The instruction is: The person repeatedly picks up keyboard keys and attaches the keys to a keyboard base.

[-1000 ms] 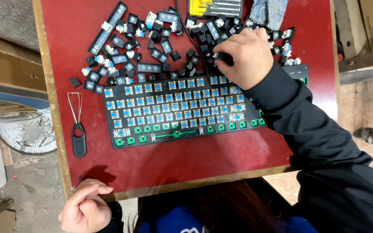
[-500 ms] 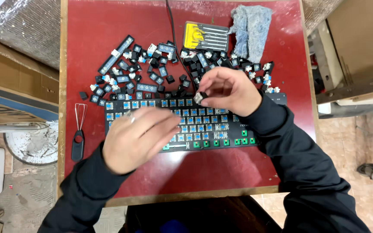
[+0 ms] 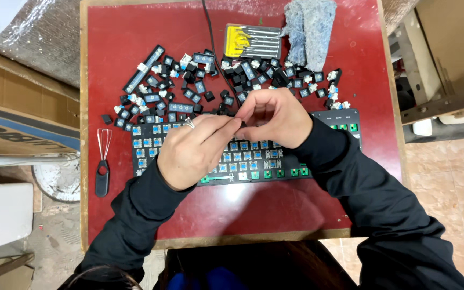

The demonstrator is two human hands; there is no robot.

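A black keyboard (image 3: pixel 328 121) with its caps off, showing blue and green switches, lies on a small red table (image 3: pixel 232 209). Above it my left hand (image 3: pixel 191 153) and my right hand (image 3: pixel 272 118) meet, fingertips pinched together on one small black keycap (image 3: pixel 242 124). A ring sits on a finger of my left hand. Behind the keyboard lies a heap of loose black keycaps (image 3: pixel 189 80), several upside down with pale undersides.
A wire keycap puller (image 3: pixel 102 164) with a black handle lies at the table's left edge. A yellow-and-grey tool case (image 3: pixel 253 41) and a grey rag (image 3: pixel 310 27) sit at the back. A black cable (image 3: pixel 210 32) runs off the back. Cardboard boxes (image 3: pixel 12 107) flank the table.
My left hand came up from the table's front edge onto the keyboard. My right hand left the keycap heap with a cap, and both hands now meet over the keyboard's top row.
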